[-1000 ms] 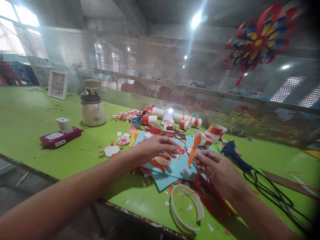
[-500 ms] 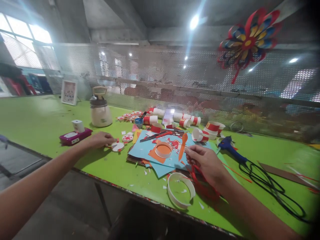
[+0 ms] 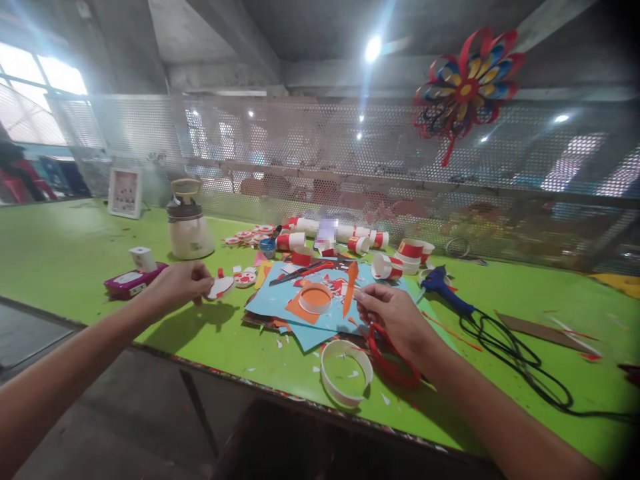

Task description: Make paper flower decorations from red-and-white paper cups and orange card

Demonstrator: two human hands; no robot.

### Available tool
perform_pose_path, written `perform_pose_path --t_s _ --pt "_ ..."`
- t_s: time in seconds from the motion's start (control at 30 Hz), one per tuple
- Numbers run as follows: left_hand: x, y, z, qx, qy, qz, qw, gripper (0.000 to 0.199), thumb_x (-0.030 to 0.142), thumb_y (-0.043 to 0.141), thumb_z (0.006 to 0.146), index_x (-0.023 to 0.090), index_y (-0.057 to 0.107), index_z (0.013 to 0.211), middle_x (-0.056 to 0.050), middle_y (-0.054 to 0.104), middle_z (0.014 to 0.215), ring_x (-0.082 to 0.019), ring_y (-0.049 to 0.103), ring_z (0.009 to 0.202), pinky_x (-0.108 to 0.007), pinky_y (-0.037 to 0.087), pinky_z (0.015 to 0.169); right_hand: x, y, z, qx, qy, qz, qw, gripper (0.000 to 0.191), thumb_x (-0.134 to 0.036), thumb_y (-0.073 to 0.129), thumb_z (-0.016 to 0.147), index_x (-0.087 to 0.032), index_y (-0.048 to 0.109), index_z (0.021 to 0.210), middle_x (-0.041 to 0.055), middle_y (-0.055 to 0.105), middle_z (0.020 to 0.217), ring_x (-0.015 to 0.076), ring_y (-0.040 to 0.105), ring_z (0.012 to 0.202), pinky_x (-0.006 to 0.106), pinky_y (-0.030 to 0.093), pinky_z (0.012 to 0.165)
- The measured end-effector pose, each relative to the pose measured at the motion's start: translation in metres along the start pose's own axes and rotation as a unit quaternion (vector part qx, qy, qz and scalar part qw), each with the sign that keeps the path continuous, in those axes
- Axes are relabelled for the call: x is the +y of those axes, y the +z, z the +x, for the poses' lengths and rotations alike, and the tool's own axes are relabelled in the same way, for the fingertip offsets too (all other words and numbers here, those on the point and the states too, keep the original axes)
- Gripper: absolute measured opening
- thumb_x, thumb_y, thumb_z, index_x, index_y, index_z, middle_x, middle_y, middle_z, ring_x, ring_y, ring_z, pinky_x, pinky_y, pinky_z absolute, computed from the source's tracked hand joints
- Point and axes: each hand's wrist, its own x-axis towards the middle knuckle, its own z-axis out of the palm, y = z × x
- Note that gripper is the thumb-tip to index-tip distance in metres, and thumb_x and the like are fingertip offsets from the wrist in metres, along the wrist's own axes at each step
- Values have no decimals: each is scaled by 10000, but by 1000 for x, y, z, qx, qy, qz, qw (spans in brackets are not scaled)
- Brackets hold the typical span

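My left hand (image 3: 187, 285) pinches the edge of a white paper disc (image 3: 221, 287) with red bits on it, tilted over the green table. Between the fingertips of my right hand (image 3: 390, 312) is an orange paper strip (image 3: 351, 288), held upright over blue paper sheets (image 3: 280, 300). A white ring (image 3: 315, 299) rests on an orange paper piece on those sheets. Below my right hand lie scissors with red handles (image 3: 393, 360), partly hidden by it. A second white ring (image 3: 346, 373) stands near the front edge.
Red and white paper cups (image 3: 386, 267) lie behind the sheets. A blue glue gun (image 3: 445, 289) with a black cable is at the right. A purple packet (image 3: 133, 283), a beige jug (image 3: 191, 233) and a picture frame (image 3: 125, 193) stand at the left.
My left hand has lifted the white disc off the table and drawn it slightly left, tilting it. My right hand still holds the orange strip. The whole view has shifted a little.
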Motion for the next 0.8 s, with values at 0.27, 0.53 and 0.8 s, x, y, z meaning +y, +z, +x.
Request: perform_pose_path --t_s 0.27,0.53,0.8 --pt "100 89 4 -100 55 -245 963 162 226 670 577 177 524 624 39 532 507 -102 479 465 -241 414 490 -6 -2 0 0 3 49 999 284 -372 758 676 -144 588 666 -23 555 598 86 492 525 251 377 537" --pt "136 155 6 -255 5 -366 895 198 189 746 586 138 592 700 31 548 591 -84 527 516 -250 495 605 -20 -23 10 66 -24 81 994 274 -364 781 619 -146 616 640 -20 556 600 99 492 558 267 373 572" --pt "130 160 -6 -320 -107 -435 835 139 133 771 638 132 654 713 -30 645 741 -85 595 649 -168 501 638 -17 -23 10 69 -62 59 994 113 -295 758 683 -191 715 690 25 635 797 142 548 739 305 423 712"
